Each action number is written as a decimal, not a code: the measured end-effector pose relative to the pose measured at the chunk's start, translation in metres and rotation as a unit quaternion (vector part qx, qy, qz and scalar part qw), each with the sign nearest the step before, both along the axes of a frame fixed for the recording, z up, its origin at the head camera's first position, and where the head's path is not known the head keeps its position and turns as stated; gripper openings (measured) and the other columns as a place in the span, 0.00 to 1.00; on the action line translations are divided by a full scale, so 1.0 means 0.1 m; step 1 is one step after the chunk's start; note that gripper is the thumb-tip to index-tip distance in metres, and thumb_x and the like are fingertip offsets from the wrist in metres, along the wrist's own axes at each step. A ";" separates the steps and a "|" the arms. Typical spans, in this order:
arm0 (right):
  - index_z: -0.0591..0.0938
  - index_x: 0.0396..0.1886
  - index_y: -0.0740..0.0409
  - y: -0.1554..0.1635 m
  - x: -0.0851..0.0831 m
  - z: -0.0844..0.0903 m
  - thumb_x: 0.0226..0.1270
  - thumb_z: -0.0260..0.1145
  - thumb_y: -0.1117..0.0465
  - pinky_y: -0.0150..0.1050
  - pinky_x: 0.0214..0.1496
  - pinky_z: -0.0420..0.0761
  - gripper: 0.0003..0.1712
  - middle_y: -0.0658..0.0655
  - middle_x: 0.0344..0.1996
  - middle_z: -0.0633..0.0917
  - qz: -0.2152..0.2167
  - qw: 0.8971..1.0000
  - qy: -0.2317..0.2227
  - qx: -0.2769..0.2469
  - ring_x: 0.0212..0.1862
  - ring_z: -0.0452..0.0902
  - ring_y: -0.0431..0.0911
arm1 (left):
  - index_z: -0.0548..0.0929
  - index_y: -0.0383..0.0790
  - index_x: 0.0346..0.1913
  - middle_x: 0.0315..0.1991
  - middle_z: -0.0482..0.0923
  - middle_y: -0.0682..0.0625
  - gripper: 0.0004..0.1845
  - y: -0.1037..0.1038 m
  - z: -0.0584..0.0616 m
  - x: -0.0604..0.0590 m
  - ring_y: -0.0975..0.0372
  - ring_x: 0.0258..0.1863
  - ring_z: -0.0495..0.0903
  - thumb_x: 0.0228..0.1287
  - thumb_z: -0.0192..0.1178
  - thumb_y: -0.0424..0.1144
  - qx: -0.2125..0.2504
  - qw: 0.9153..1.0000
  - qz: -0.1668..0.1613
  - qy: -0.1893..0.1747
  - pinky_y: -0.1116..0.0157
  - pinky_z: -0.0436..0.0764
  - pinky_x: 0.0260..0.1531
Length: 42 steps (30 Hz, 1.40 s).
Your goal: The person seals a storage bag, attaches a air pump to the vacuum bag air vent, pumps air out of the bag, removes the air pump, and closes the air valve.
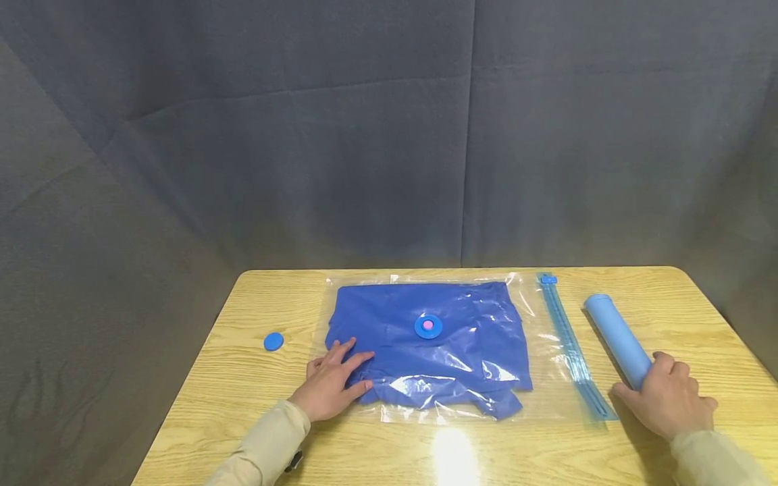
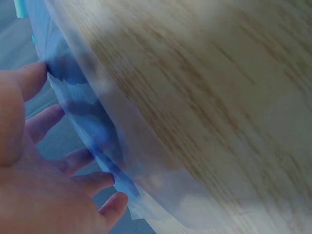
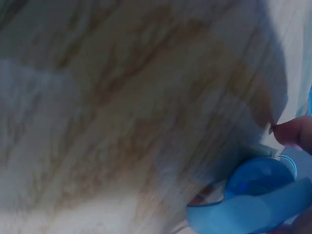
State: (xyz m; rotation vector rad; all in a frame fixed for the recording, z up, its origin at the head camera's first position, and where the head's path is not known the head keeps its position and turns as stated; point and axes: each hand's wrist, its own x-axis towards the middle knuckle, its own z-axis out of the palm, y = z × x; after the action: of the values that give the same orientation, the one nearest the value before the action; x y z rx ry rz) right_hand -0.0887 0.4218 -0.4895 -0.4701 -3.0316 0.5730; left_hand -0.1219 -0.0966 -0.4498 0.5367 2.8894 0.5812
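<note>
A clear vacuum storage bag lies flat on the table with folded blue fabric inside. In the middle of its top is a round blue valve with a pink centre. My left hand rests with spread fingers on the bag's left end; the left wrist view shows its fingertips at the bag's edge. At the right, my right hand grips the near end of a light blue hand pump, thumb held out to the side. In the right wrist view, fingers partly hide behind the pump's handle.
A loose round blue cap lies left of the bag. The bag's zip strip runs along its right end, with a blue slider at the far corner. Behind the wooden table hangs a dark grey cloth.
</note>
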 end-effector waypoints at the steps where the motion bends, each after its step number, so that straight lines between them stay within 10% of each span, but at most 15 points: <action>1: 0.55 0.60 0.84 0.01 0.00 -0.01 0.53 0.69 0.41 0.59 0.26 0.64 0.57 0.81 0.38 0.67 0.001 1.000 0.000 0.000 0.34 0.70 0.69 | 0.71 0.53 0.67 0.74 0.57 0.38 0.26 0.00 -0.01 0.00 0.37 0.73 0.52 0.68 0.57 0.53 0.000 1.000 0.000 0.001 0.37 0.59 0.61; 18: 0.57 0.56 0.86 0.06 0.01 0.05 0.60 0.63 0.53 0.58 0.28 0.73 0.43 0.82 0.38 0.70 0.041 0.999 -0.010 -0.026 0.35 0.74 0.68 | 0.71 0.54 0.67 0.75 0.56 0.40 0.26 -0.01 -0.04 0.00 0.39 0.74 0.51 0.68 0.56 0.54 0.000 1.000 0.004 -0.007 0.37 0.59 0.61; 42: 0.62 0.60 0.80 -0.33 -0.08 0.18 0.57 0.61 0.74 0.70 0.50 0.66 0.32 0.81 0.49 0.68 0.113 0.978 0.170 -0.034 0.48 0.66 0.73 | 0.73 0.51 0.65 0.74 0.55 0.37 0.25 0.02 0.01 -0.01 0.37 0.74 0.50 0.68 0.57 0.51 0.010 1.000 0.009 -0.018 0.36 0.58 0.62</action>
State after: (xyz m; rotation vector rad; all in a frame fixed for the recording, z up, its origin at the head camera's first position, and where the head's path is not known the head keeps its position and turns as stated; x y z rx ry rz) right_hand -0.0967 0.3889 -0.4715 -0.0200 -2.7566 0.6878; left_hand -0.1225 -0.0942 -0.4483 0.4971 2.8605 0.6164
